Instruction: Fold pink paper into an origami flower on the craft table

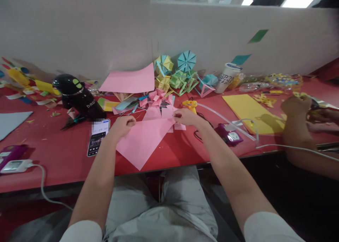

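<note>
A large sheet of pink paper (pixel 144 141) lies before me at the table's front edge, one corner pointing toward me. My left hand (pixel 124 126) has its fingers closed at the sheet's upper left edge. At the upper right corner, my right hand (pixel 185 117) pinches the paper between thumb and fingers. Just behind the sheet are small pink paper pieces (pixel 168 111) and a folded pink paper form (pixel 157 98). A yellow glue gun (pixel 190 103) lies beyond my right hand. A phone (pixel 98 138) rests by my left forearm.
A black bottle (pixel 82 99) leans at the left. Folded paper models (pixel 186 62) and a white cup (pixel 227 78) stand along the partition. Purple power strip (pixel 230 134), cables and yellow sheet (pixel 254 115) lie rightward. Another person's hand (pixel 296 104) works at the far right.
</note>
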Motion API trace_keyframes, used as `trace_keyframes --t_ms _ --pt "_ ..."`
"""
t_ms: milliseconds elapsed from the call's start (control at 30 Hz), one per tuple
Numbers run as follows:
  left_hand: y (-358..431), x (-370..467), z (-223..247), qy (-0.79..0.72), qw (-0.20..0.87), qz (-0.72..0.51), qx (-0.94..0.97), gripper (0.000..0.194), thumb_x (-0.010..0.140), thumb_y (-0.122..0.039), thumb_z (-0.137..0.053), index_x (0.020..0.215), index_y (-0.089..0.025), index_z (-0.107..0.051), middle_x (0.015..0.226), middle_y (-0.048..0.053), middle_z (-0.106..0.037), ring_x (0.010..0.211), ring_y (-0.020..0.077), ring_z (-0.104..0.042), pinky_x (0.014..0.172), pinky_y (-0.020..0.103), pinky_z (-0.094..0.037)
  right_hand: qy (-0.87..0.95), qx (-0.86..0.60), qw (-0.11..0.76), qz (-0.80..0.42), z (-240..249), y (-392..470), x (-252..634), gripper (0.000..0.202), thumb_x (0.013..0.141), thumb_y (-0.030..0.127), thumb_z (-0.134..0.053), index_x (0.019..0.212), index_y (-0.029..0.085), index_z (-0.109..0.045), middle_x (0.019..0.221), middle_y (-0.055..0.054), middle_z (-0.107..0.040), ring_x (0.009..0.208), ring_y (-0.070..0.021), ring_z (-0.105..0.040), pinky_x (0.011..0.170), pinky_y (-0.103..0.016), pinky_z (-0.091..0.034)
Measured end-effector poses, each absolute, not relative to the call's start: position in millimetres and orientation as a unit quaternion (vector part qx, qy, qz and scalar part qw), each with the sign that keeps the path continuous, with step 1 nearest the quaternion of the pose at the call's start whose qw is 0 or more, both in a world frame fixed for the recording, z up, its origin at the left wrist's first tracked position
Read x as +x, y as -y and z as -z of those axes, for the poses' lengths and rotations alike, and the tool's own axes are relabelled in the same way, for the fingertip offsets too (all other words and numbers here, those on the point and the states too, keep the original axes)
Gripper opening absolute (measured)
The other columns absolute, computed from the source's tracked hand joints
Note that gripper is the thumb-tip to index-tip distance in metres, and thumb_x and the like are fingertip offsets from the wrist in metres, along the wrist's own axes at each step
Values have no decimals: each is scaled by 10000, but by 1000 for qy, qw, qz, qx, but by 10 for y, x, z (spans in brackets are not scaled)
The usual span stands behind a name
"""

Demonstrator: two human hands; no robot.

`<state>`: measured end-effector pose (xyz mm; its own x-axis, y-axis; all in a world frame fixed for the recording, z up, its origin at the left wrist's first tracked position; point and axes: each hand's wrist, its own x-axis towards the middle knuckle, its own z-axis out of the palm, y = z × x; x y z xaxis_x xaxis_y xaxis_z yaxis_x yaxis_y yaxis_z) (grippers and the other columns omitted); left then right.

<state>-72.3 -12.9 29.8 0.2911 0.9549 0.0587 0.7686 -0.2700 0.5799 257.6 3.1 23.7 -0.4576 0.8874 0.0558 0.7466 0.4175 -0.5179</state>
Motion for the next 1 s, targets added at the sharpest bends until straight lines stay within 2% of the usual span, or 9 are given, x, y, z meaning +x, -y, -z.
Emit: trace_keyframes --t_ms 133,300,400,500,600,667,867,1000 --pt "151 -665 -317 -567 227 -202 766 164 792 -282 -505 755 -194 -638 711 19 -636 677 174 -549 652 288 -369 814 -534 138 -184 -329 5 2682 123 743 134 -515 717 162 -632 710 -29 -643 652 -129 -528 630 -244 -365" --pt "148 -634 -285 -567 219 -211 765 117 782 -244 -516 741 -202 -617 702 9 -624 683 166 -544 645 279 -355 791 -583 141 -120 -338 14 2785 149 754 125 -504 703 154 -641 702 -53 -651 619 -135 -505 590 -255 -347" --pt "151 -682 -253 -589 207 -213 752 119 790 -242 -509 729 -207 -606 697 3 -619 673 161 -541 643 278 -352 770 -612 159 -87 -322 21 2844 166 774 142 -513 724 150 -672 726 -83 -674 635 -155 -528 612 -272 -378" --pt "155 -695 -234 -577 207 -221 758 125 796 -246 -503 735 -207 -605 695 1 -616 664 157 -536 636 276 -349 780 -577 213 -117 -282 32 2787 216 841 188 -503 887 148 -710 877 -99 -717 765 -181 -608 713 -286 -445" --pt "148 -655 -211 -560 212 -225 768 122 791 -247 -505 749 -206 -612 690 2 -611 663 158 -536 634 277 -350 812 -520 214 -153 -222 48 2611 255 852 239 -563 1053 165 -701 1125 -107 -702 969 -203 -634 834 -297 -462" --pt "139 -627 -184 -557 215 -224 770 122 788 -243 -504 762 -208 -618 690 3 -616 659 161 -539 630 279 -354 824 -511 186 -160 -197 68 2487 225 864 246 -559 1010 184 -717 1075 -88 -720 1000 -207 -634 861 -299 -453" --pt "98 -450 -125 -523 218 -244 787 157 799 -247 -531 882 -212 -659 922 51 -721 860 205 -634 772 309 -429 826 -526 150 -137 -297 154 2250 220 867 203 -489 832 184 -706 849 -44 -715 781 -157 -601 699 -257 -388" --pt "75 -115 -161 -483 200 -252 814 152 811 -244 -521 824 -206 -668 862 56 -717 780 191 -623 733 304 -442 841 -512 130 -117 -424 198 2135 233 868 223 -472 809 191 -695 863 -39 -712 768 -151 -579 663 -258 -341"
